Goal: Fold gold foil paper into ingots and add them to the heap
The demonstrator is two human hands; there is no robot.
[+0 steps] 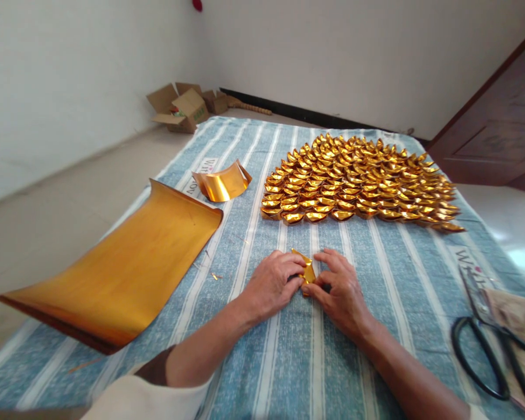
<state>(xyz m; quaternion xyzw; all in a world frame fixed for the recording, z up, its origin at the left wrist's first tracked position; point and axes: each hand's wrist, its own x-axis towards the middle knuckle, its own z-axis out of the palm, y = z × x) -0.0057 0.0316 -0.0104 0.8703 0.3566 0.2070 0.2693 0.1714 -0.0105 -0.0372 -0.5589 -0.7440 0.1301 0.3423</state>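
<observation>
Between my hands, low over the striped tablecloth, is a small piece of gold foil paper [308, 273], partly folded. My left hand [276, 280] is closed on its left side, thumb and fingers pinching it. On the other side, my right hand [339, 287] pinches the lower right edge of the paper between thumb and forefinger, its other fingers curled loosely. The fingers cover part of the paper, so its full shape is hidden. Beyond my hands lie rows of folded gold paper ingots [354, 184], packed closely together.
A large curved stack of gold foil sheets [126, 262] lies at left, with a smaller curled stack [225, 184] behind it. Black-handled scissors [479, 350] rest at the right edge of the tablecloth [245, 356]. Open cardboard boxes [186, 111] stand on the floor behind.
</observation>
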